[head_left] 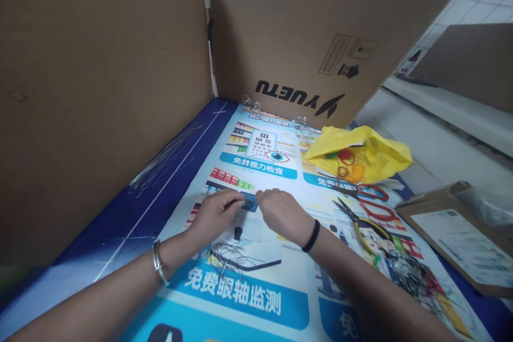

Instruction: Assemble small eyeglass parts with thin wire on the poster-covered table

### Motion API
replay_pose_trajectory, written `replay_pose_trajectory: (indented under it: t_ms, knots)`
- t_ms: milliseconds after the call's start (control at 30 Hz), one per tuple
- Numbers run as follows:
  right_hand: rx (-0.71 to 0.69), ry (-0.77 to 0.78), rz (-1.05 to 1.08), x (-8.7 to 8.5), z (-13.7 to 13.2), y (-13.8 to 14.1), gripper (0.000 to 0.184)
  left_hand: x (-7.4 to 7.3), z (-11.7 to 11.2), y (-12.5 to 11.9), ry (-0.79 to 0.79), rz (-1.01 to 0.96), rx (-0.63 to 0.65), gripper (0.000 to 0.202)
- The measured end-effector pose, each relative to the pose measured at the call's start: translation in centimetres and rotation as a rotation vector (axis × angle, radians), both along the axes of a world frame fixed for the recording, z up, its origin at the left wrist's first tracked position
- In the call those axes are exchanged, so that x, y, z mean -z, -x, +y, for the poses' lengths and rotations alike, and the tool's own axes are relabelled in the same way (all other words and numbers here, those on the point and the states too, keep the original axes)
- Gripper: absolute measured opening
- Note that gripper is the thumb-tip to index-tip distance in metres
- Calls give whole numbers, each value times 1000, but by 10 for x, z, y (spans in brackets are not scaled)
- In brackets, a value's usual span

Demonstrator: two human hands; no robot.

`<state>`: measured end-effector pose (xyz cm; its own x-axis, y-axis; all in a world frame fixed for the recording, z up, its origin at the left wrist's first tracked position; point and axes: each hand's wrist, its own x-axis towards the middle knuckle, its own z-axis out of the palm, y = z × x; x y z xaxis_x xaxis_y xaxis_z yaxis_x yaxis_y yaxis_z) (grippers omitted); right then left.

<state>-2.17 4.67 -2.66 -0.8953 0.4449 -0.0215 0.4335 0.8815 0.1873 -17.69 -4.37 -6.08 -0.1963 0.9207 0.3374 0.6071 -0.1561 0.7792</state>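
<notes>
The left hand point(218, 211) was pinched together at thumb and forefinger; the right hand point(282, 214) was curled inward just beside it. Whether anything was clamped in either grip could not be told. Between the forearms, a tangle of fine, silvery-grey wires point(227, 257) was spread, ends splayed, on a printed sheet point(294, 268). Yellow-handled pliers point(353, 217) and a yellow bag point(380, 152) were set rightward; longer, straighter wires point(165, 161) were laid at left.

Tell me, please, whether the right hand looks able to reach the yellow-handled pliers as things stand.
Probably yes: the yellow-handled pliers lie uncovered to the right of the right hand, with nothing visible blocking the way, though its curled fingers would likely have to open.
</notes>
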Motion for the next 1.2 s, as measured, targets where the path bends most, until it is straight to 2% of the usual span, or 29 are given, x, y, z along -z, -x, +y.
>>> replay_pose_trajectory:
  t_ms: [200,300,400,533,600,667,767,867,1067,1200]
  knots:
    - [147,-5,-49,5,3,-16,18,2,-1,-2,56,-3,85,14]
    - [211,19,-98,5,3,-33,18,-4,-1,2,106,29,163,16]
    - [242,23,-131,7,1,-53,21,-24,-7,10,173,160,356,19]
    - [287,33,-158,13,0,-77,24,-52,-26,12,224,306,730,67]
    - [301,56,-139,15,0,-87,23,-55,-36,8,217,330,820,70]
    - [304,66,-109,16,-1,-94,21,-51,-41,3,222,357,860,60]
    - [278,16,-61,18,-4,-102,20,-40,-38,2,218,339,857,45]
    - [239,-42,-21,23,-6,-110,22,-32,-26,10,180,317,810,36]
    - [204,-21,9,31,-2,-118,22,-15,3,31,92,438,618,33]
    - [204,-28,10,30,-2,-117,23,-6,8,37,63,416,490,29]
